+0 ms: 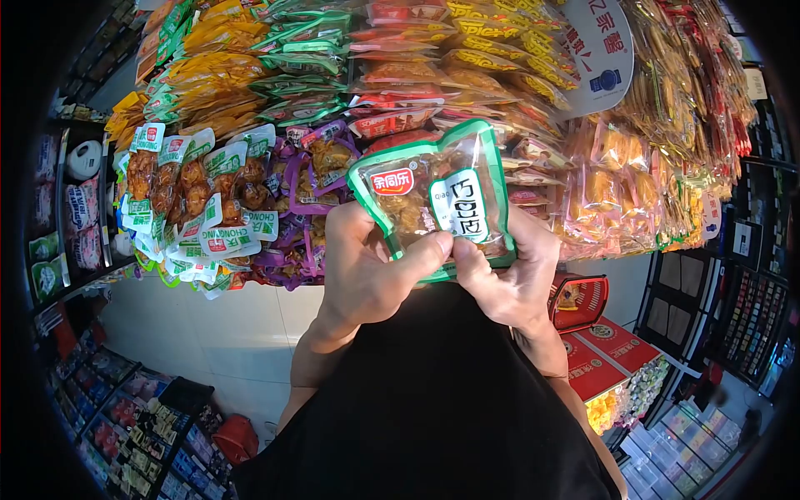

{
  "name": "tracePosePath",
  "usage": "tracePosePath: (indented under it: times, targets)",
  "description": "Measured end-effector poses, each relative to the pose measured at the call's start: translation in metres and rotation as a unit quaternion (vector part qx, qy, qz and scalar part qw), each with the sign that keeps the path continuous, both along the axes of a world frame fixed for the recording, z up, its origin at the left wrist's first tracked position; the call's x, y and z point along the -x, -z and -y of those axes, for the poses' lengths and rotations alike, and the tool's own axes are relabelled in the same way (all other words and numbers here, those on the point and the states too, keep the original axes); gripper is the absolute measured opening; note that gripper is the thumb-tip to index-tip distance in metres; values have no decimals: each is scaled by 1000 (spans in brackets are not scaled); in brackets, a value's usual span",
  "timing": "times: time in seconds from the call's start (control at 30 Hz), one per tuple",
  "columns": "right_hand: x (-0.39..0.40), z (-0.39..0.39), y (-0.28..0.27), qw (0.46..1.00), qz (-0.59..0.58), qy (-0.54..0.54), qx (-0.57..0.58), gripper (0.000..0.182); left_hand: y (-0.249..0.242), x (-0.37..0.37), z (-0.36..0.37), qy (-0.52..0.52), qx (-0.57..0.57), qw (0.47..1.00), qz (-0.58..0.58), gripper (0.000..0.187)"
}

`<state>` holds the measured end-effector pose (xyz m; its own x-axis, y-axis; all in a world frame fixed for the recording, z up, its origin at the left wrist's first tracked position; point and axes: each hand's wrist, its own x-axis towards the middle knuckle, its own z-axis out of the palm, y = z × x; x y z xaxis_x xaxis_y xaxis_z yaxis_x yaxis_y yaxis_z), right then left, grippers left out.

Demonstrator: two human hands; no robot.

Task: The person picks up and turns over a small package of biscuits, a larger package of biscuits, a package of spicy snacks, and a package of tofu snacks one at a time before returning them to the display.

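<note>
A green-edged, clear snack packet [421,196] with a red label and a white panel is held up in front of my chest. My left hand [362,267] grips its lower left side, thumb across the front. On the lower right, my right hand [512,271] pinches it the same way, the two thumbs almost meeting at the bottom edge. Fingers behind the packet are hidden. Brown food pieces show through the plastic. Just beyond it, purple-edged packets [321,162] lie to the left and pink-edged packets [604,179] to the right.
A display of stacked snack packets spans the far side, with white-and-green packets [200,192] at left and yellow ones [508,42] at the back. An oval sign [596,50] stands among them. Shelves [125,417] line the lower left; a red box [596,358] sits at right.
</note>
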<state>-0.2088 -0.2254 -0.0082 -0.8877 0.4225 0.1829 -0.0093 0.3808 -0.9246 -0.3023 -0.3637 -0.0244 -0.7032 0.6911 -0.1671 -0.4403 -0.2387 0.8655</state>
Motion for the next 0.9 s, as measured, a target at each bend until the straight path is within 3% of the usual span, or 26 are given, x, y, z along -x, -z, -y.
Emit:
tracePosePath:
  times: [0.17,0.23,0.33,0.5,0.73,0.9]
  targets:
    - [-5,3,4,998,24,26,42,18,-4,0,-1,-7,-9,1000,-3,22]
    - [-2,4,5,995,-31,59,79,18,-6,0,-4,-14,-7,1000,2,24]
    - [-1,3,2,995,1,27,98,22,5,3,-8,-43,-56,997,-43,35]
    - [4,3,8,987,1,7,159,28,6,5,-3,-64,-24,996,-53,33]
    - [-2,-6,-4,986,78,-42,140,31,5,6,1,-32,-23,998,-58,29]
    - [2,-2,-6,983,38,-36,176,28,6,7,-1,-29,-32,996,-75,29]
